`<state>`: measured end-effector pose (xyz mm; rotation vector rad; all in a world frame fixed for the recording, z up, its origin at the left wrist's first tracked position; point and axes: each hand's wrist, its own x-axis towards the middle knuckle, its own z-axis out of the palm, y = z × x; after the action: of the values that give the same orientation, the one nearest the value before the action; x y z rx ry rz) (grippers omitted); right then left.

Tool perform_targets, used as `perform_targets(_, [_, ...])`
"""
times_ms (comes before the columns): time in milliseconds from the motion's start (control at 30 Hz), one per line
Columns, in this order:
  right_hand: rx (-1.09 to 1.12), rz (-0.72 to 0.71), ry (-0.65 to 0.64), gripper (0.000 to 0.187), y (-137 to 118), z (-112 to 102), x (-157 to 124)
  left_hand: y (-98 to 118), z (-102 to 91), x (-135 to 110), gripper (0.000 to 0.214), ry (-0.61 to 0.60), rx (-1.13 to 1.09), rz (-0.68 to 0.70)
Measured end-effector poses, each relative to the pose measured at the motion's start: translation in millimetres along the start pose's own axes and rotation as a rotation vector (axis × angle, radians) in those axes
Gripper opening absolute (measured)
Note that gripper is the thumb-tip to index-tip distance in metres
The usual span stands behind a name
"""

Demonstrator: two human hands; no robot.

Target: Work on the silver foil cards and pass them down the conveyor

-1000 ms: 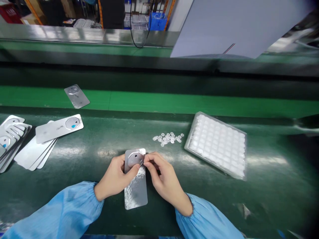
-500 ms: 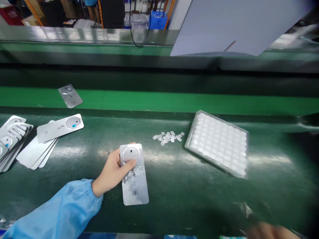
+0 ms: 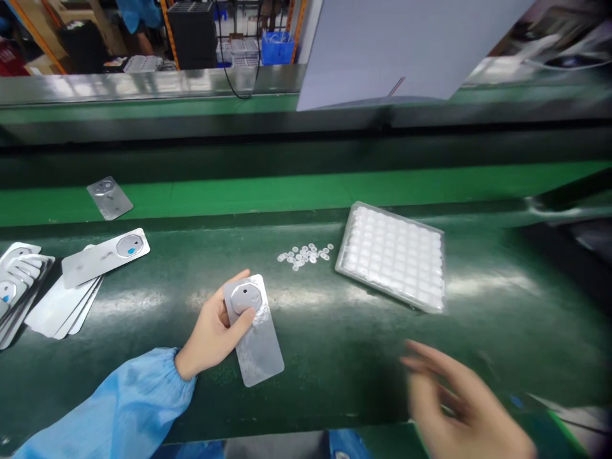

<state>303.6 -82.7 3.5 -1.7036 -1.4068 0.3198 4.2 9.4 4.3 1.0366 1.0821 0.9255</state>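
Note:
My left hand (image 3: 220,331), in a light blue sleeve, is closed on a silver phone back cover (image 3: 261,347). The thumb presses on its face beside the octagonal camera area; the fingers go behind the edge. My right hand (image 3: 459,401) is at the lower right, over the green work surface, blurred by motion. Its fingers are bent and partly apart, and I see nothing between them. A loose cluster of small clear round discs (image 3: 306,255) lies past the held cover. Right of the discs is a clear tray (image 3: 392,258) filled with rows of white round pieces.
Several more phone back covers (image 3: 62,303) lie fanned at the left, with another stack (image 3: 19,287) at the edge. One single cover (image 3: 109,197) rests on the brighter green strip. A large pale panel (image 3: 396,51) hangs at the top. Dark equipment (image 3: 574,248) stands at right.
My right hand has come up and left from the bottom right edge, and the light scrap near it has left its fingers. The held cover has tilted slightly. The whole view has shifted.

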Motion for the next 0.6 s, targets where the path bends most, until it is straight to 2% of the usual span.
perform_targets(133, [0.201,-0.238,-0.197,0.013,-55,82,21,-6,6.3,-7,0.074,-0.037,0.122,0.057])
perform_targets(200, [0.275,-0.260,-0.206,0.013,-77,108,29,-9,7.5,-9,0.073,-0.049,0.164,0.086])
perform_targets(300, [0.281,-0.254,-0.193,0.013,-89,119,32,-15,6.5,-8,0.070,-0.050,0.200,0.114])
perform_targets(600, [0.164,-0.318,-0.160,0.016,-85,121,23,-15,5.3,-10,0.066,-0.079,0.289,0.132])
